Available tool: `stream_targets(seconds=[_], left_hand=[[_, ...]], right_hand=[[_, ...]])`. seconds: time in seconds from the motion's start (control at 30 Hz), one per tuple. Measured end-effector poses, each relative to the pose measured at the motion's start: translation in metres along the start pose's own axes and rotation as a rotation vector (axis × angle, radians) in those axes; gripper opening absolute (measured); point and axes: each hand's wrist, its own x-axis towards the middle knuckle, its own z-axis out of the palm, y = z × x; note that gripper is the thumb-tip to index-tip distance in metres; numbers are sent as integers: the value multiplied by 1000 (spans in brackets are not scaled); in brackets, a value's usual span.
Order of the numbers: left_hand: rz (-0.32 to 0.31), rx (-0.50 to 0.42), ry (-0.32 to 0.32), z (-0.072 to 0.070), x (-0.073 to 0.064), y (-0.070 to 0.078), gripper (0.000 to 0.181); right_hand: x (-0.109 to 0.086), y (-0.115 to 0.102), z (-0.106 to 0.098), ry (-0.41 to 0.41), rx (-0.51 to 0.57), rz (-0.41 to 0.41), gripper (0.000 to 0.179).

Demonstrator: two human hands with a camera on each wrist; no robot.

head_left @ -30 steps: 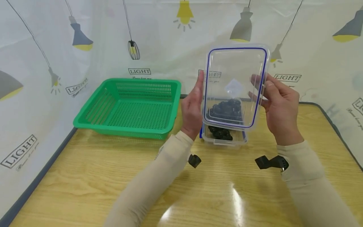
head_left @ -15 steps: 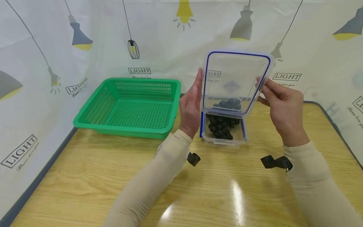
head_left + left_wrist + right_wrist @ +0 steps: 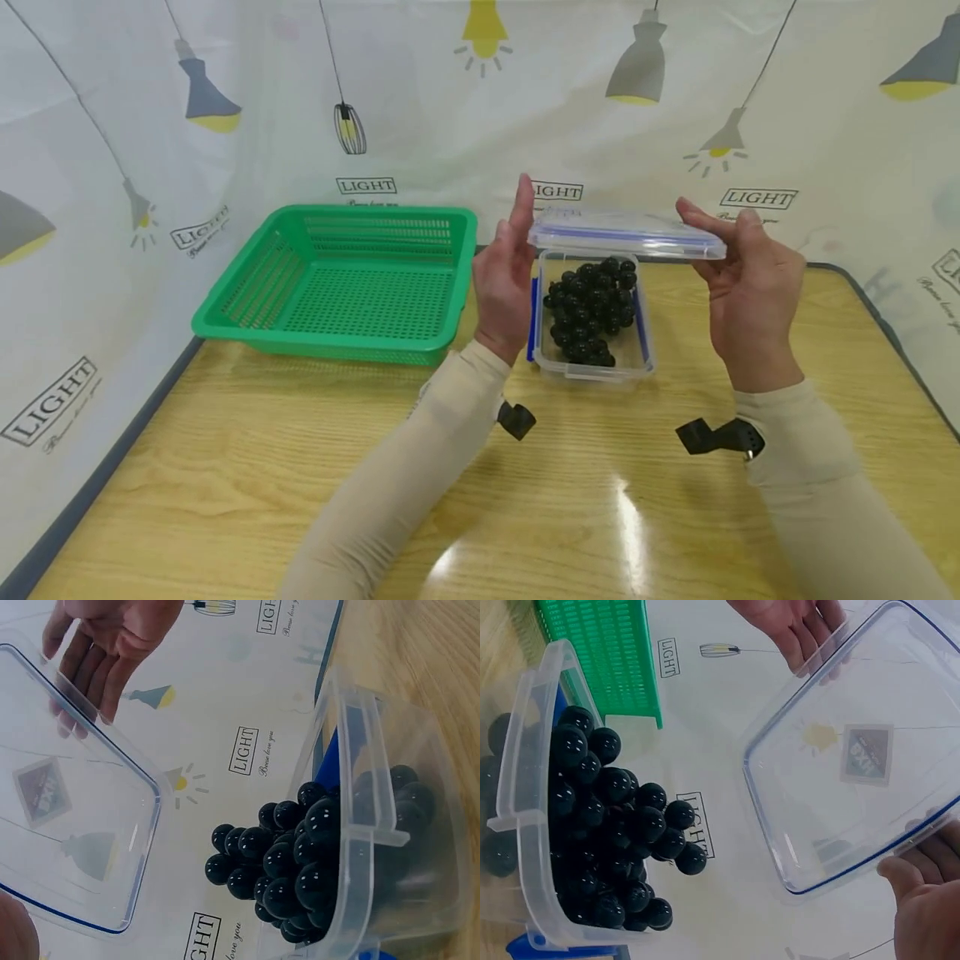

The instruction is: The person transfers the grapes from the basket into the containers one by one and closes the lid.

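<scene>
A clear lid with a blue seal [image 3: 630, 239] is held almost level between both hands, above the far end of a clear plastic container [image 3: 596, 367]. My left hand [image 3: 506, 287] grips the lid's left edge, one finger pointing up. At the opposite edge my right hand [image 3: 753, 292] pinches it between thumb and fingers. A bunch of black grapes [image 3: 588, 308] lies in the container, with some grapes standing above its rim in the right wrist view. In the left wrist view, the right hand's fingers [image 3: 94, 675] show behind the lid's edge.
A green slotted basket [image 3: 442, 333] stands left of the container, nothing in it. Both rest on a wooden table [image 3: 300, 467]. Behind hangs a pale cloth [image 3: 420, 92] printed with lamps. A black strap mount [image 3: 720, 435] sits at the right wrist, another [image 3: 516, 421] at the left.
The lid has tipped from upright, where it hid part of the grapes, to nearly flat. The right hand has turned with it, while the left has stayed almost in place. Container and basket have not moved.
</scene>
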Motion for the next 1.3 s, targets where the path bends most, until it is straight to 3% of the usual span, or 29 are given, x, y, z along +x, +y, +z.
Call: stream_targets(seconds=[0.2,0.3,0.47,0.63,0.87,1.1,1.3], left_hand=[[-87,-50,20,-2,-5,-4,43],[-124,-97,14,-4,-8,-5,47],[-197,-122,9,-4,-13,-8,64],[-265,-101,24,-4,-17,-11,69],[-400,35,17,-9,-24,-18,64],[-519,112,-20,-19,-40,-47,60],[-590,262,-88,-24,-44,-59,60]], right_hand=[[-2,6,-6,-56,-30,29,22],[-3,8,-12,-78,-21,67,26],[-5,15,-20,-40,-121,112,34],[-8,23,-26,-11,-223,143,36],[-11,39,-42,-19,-318,215,38],[-15,59,-59,-20,-469,260,38],[-15,70,-62,-11,-614,251,40]])
